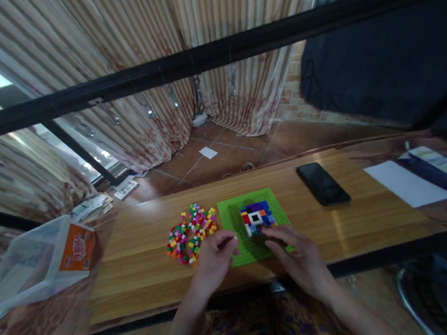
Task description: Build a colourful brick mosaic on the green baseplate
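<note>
A green baseplate [232,215] lies on the wooden board. On it stands a small build of toy bricks [266,211], mostly blue, with red, yellow, orange and white bricks and a black square framed in white. My left hand [216,255] is closed in a pinch over the plate's left edge, with a tiny white brick [235,237] at the fingertips. At the build's near right corner, my right hand [298,253] has its fingers curled and index tip against the bricks. Whatever lies between that thumb and finger is hidden. Left of the plate is a loose pile of coloured bricks [198,227].
A black phone [323,183] lies right of the plate on the wooden board [145,262]. White paper [406,183] sits farther right. At far left stands a clear plastic bin [36,264] with an orange label. A dark metal bar [211,58] crosses before the curtains.
</note>
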Demonstrator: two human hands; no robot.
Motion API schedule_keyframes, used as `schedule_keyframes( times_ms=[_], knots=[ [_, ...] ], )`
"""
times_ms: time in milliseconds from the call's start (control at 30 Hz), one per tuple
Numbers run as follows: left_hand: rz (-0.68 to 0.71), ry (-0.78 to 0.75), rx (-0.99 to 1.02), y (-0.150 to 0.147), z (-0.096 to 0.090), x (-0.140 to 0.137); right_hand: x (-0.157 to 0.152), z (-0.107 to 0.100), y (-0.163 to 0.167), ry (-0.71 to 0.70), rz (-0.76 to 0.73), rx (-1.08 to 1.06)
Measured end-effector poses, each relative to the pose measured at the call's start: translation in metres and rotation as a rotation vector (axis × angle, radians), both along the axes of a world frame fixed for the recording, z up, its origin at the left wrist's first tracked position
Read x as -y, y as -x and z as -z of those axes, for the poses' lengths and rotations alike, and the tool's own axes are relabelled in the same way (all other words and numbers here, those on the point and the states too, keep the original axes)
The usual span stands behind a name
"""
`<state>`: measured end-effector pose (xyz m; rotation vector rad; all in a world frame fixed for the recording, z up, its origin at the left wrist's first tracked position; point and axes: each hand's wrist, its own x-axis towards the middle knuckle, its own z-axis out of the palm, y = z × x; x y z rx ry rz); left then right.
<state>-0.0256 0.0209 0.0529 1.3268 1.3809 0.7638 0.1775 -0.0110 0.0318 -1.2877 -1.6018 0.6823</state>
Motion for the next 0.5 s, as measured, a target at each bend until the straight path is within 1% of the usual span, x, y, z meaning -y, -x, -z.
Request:
schedule_keyframes(
  times_ms=[33,100,167,233,300,367,433,500],
  knots=[
    [0.037,0.08,0.111,-0.009,-0.003,0.004,0.003,-0.005,0.002,0.005,-0.068,0.014],
    [0.083,0.191,0.261,-0.024,-0.006,0.009,0.007,-0.013,0.005,0.028,-0.169,0.025],
    [0.105,0.263,0.362,-0.033,-0.008,0.01,0.008,-0.019,0.003,0.079,-0.218,-0.008],
    [0.119,0.326,0.435,-0.039,-0.009,0.01,0.008,-0.022,-0.001,0.139,-0.229,-0.072],
    [0.131,0.368,0.476,-0.042,-0.01,0.008,0.008,-0.024,-0.006,0.194,-0.223,-0.13],
    [0.147,0.381,0.476,-0.045,-0.011,0.007,0.008,-0.024,-0.01,0.238,-0.219,-0.177],
    [0.159,0.372,0.457,-0.05,-0.013,0.006,0.006,-0.022,-0.014,0.269,-0.214,-0.211],
    [0.154,0.341,0.434,-0.054,-0.013,0.006,0.001,-0.019,-0.018,0.27,-0.18,-0.222]
  ],
)
